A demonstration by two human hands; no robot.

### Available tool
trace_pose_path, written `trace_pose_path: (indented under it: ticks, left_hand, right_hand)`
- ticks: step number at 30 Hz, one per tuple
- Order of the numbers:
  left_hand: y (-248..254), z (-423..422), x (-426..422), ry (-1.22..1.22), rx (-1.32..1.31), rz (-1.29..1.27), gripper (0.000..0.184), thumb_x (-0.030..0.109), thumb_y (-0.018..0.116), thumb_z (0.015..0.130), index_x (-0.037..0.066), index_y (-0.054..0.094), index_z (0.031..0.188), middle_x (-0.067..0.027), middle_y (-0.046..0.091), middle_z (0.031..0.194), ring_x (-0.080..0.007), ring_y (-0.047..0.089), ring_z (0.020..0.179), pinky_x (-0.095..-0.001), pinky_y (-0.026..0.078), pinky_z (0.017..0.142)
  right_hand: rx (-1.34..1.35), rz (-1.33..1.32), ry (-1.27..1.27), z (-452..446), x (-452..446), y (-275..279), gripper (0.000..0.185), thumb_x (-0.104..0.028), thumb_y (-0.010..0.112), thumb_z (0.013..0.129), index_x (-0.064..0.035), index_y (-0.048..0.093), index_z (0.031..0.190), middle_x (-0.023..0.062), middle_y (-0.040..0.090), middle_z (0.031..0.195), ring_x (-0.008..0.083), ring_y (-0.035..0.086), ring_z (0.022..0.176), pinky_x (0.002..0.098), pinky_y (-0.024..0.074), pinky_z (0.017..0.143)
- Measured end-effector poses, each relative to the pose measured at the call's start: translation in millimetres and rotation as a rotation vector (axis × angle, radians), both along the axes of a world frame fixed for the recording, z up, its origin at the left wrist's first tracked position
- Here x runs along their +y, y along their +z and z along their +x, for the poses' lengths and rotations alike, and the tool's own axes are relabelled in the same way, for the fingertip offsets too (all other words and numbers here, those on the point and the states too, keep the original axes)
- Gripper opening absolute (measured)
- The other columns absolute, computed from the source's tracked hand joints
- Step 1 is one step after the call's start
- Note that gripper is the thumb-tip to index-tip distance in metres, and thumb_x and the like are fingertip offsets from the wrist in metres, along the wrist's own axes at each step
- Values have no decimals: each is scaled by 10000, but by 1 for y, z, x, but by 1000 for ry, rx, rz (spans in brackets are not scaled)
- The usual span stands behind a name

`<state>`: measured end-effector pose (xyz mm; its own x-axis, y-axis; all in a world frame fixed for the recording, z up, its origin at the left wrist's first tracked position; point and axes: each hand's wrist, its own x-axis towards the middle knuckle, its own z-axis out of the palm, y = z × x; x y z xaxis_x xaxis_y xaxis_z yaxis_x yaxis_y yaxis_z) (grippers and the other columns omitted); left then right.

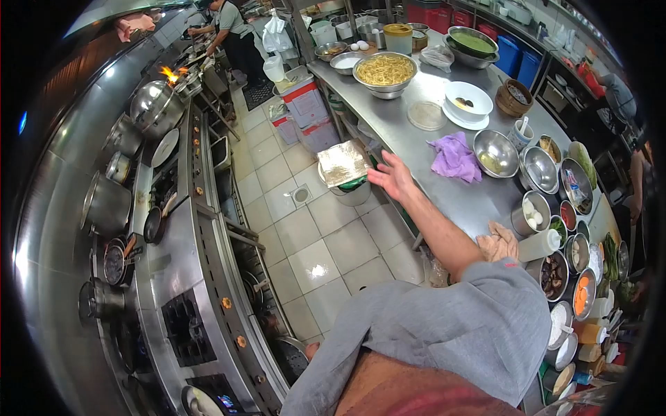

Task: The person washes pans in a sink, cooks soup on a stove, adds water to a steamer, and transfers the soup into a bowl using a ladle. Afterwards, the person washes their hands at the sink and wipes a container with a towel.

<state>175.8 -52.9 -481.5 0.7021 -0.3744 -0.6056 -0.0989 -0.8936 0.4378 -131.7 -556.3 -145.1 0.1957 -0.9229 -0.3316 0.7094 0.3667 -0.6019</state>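
My right hand (pixel 393 177) reaches out past the counter edge, fingers spread, holding nothing that I can see. Just left of its fingertips is a flat foil-covered piece (pixel 344 163) on top of a white bin (pixel 354 195) with green at its rim. Whether the fingers touch the foil I cannot tell. Of my left hand (pixel 313 350) only a small bit shows beside my grey shirt, low by the stove front; its fingers are hidden. A crumpled purple cloth (pixel 455 157) lies on the steel counter (pixel 433 201), right of my right hand.
Noodles (pixel 386 70) fill a bowl at the counter's far end. White bowls (pixel 468 100), metal bowls (pixel 496 153) and a squeeze bottle (pixel 540 245) line the right. Along the left runs a stove (pixel 191 249) with pots; a flame (pixel 172 75) burns near another person (pixel 227 35).
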Motion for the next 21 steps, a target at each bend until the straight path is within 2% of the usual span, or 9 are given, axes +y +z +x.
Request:
trace_pose_path:
  ticks: [7,9,13,14,15,17,18,19,21]
  left_hand:
    - [4,41,-63,189,54,-155,314,211,621,728,-12,614,950,-121,627,788,-216,583,698,-338,457,639]
    - [7,45,-86,238,81,-151,320,217,627,725,-10,611,950,-116,624,788,-205,580,705,-323,456,640]
    - [0,53,-130,243,-6,-115,329,225,642,714,-5,602,946,-105,622,794,-190,574,725,-310,456,650]
    - [-2,51,-137,249,-8,-106,329,225,642,714,-5,602,946,-105,622,794,-190,574,725,-310,456,650]
    - [-3,51,-149,250,-7,-111,326,223,641,717,-6,602,945,-105,623,799,-191,574,730,-312,456,656]
    - [-1,46,-173,256,18,-134,319,220,641,722,-6,603,945,-107,624,808,-193,575,742,-314,457,668]
    - [2,42,-186,257,29,-148,316,218,640,725,-6,603,944,-108,625,812,-194,576,748,-316,457,674]
    - [3,40,-198,260,46,-166,313,216,640,727,-6,603,944,-109,625,817,-195,576,754,-317,457,680]
    - [3,36,-223,268,93,-214,306,212,639,733,-7,604,943,-110,627,826,-197,577,765,-320,457,692]
  right_hand:
    - [-345,74,-26,51,-152,-10,870,-280,630,784,-35,33,1367,278,95,1353,459,410,1089,501,430,853]
    - [-277,32,-155,56,-179,7,912,-300,633,780,29,-6,1341,265,68,1361,447,312,1167,520,334,957]
    - [-367,10,-279,50,-252,-4,916,-260,661,767,-34,-1,1359,250,-28,1386,454,207,1236,547,279,990]
    - [-271,84,-419,50,-278,-13,892,-235,660,770,-97,12,1367,209,-15,1403,439,178,1255,596,265,974]
    - [-275,90,-414,47,-290,-15,892,-235,660,770,-97,12,1367,209,-15,1403,439,178,1255,596,265,974]
    - [-337,158,-611,45,-317,-13,825,-200,652,775,-125,84,1368,158,13,1414,406,167,1267,639,292,927]
    - [-322,244,-736,45,-324,-2,720,-110,595,792,-114,144,1354,149,147,1390,402,271,1225,662,340,868]
    - [-327,246,-733,40,-339,-13,720,-110,595,792,-114,144,1354,149,147,1390,402,271,1225,662,340,868]
    - [-329,21,-653,28,-361,-24,816,34,510,738,-197,18,1347,164,194,1364,408,359,1167,664,411,795]
